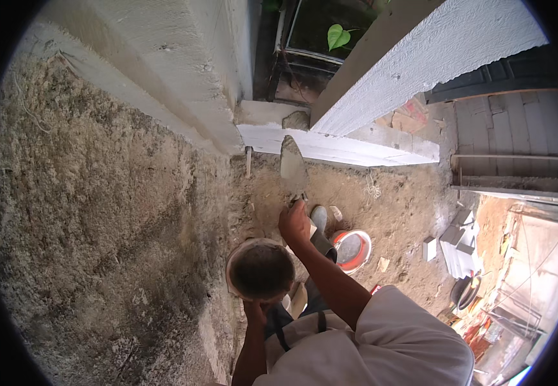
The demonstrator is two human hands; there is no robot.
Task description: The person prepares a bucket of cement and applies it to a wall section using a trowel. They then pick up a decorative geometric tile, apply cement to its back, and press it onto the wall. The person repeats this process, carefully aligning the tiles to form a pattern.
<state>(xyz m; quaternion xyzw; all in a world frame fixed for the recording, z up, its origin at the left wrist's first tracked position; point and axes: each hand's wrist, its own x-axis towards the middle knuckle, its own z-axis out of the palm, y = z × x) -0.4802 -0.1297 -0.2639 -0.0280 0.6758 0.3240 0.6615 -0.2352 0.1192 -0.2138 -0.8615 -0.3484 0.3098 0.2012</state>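
Dirt floor (408, 209) beside rough wall (111, 206); right grip (294, 222) clamps trowel (293, 170), left grip (256, 310) clamps bowl (230, 273).

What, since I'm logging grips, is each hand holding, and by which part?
The right hand grips a trowel by its handle; the left hand holds a round bowl at its near edge.

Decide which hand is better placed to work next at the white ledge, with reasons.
Probably the right hand: it holds the trowel, its blade toward the white ledge; the left hand supports a round container.
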